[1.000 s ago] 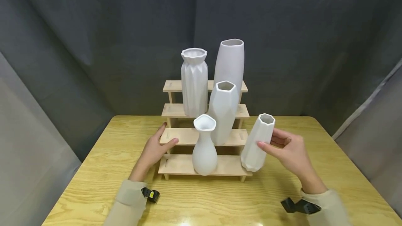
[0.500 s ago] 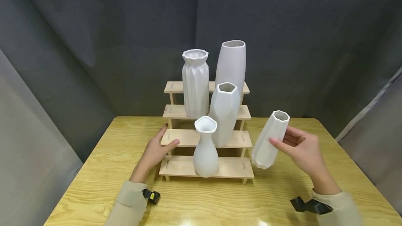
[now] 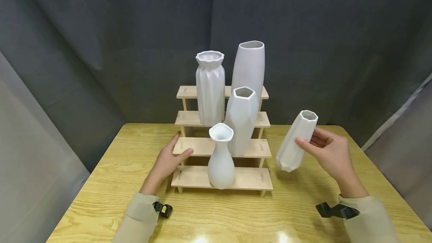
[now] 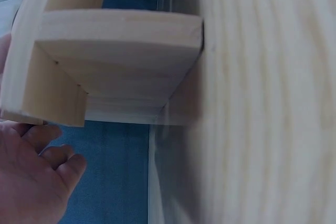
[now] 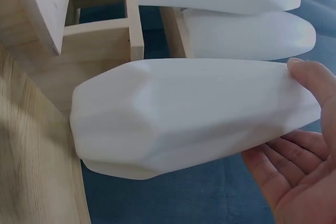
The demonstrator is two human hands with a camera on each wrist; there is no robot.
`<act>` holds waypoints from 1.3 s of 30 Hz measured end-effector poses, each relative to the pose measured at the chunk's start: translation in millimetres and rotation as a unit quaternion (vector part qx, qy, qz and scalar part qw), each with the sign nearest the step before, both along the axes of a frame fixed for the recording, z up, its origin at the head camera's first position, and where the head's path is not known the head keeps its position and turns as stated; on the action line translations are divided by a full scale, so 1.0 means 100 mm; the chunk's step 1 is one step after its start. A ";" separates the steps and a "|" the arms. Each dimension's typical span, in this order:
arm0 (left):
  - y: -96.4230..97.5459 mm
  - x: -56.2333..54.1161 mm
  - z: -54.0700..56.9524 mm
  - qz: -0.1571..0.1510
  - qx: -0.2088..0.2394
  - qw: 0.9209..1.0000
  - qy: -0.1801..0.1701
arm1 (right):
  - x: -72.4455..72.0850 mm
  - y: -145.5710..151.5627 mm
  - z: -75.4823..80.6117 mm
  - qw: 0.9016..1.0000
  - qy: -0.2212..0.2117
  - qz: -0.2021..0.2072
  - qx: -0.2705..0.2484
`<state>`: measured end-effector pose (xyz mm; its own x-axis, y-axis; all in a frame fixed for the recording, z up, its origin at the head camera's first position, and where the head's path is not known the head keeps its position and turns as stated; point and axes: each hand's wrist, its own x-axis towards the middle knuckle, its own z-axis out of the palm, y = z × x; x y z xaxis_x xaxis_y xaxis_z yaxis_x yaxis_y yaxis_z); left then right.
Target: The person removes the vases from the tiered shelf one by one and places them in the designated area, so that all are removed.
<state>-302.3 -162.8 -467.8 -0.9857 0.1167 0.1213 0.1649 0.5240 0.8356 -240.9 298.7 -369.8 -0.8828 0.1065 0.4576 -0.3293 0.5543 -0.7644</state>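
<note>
In the head view my right hand (image 3: 332,156) pinches a faceted white vase (image 3: 297,141) near its top, thumb in front and fingers behind. The vase leans, its mouth toward the hand, and hangs over the table right of a stepped wooden stand (image 3: 192,177). In the right wrist view the vase (image 5: 189,114) fills the middle, thumb on its narrow end. My left hand (image 3: 168,160) holds the stand's left end, thumb on the second board from the bottom. In the left wrist view the curled fingers of the left hand (image 4: 37,166) lie by the stand's wooden end (image 4: 58,87).
On the stand are a slim-necked vase (image 3: 221,170) on the lowest board, a faceted vase (image 3: 241,126) behind it, a pleated vase (image 3: 210,93) and a tall smooth vase (image 3: 248,68) higher up. A wooden table (image 3: 233,220) lies beneath, with a dark curtain (image 3: 152,48) behind.
My right hand has carried the faceted vase from the lowest board's right end to the right and somewhat up, away from the stand. My left hand has stayed at the stand.
</note>
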 end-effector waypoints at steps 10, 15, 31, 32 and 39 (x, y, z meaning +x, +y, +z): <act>-0.01 0.02 0.02 0.000 0.004 1.000 -0.002 | -0.19 0.01 -0.03 0.999 -0.035 -0.033 -0.014; -0.02 0.03 0.01 0.001 0.003 1.000 -0.002 | -0.28 0.00 -0.07 0.999 -0.037 -0.036 -0.014; -0.02 0.01 0.00 0.000 0.009 1.000 -0.004 | -0.58 0.01 -0.18 0.998 -0.041 -0.034 -0.024; -0.02 0.01 0.00 0.000 0.011 1.000 -0.005 | -0.60 0.00 -0.19 0.998 -0.041 -0.035 -0.026; 0.00 0.00 0.00 0.000 0.018 1.000 -0.007 | -0.79 -0.02 -0.19 0.998 -0.041 -0.037 -0.039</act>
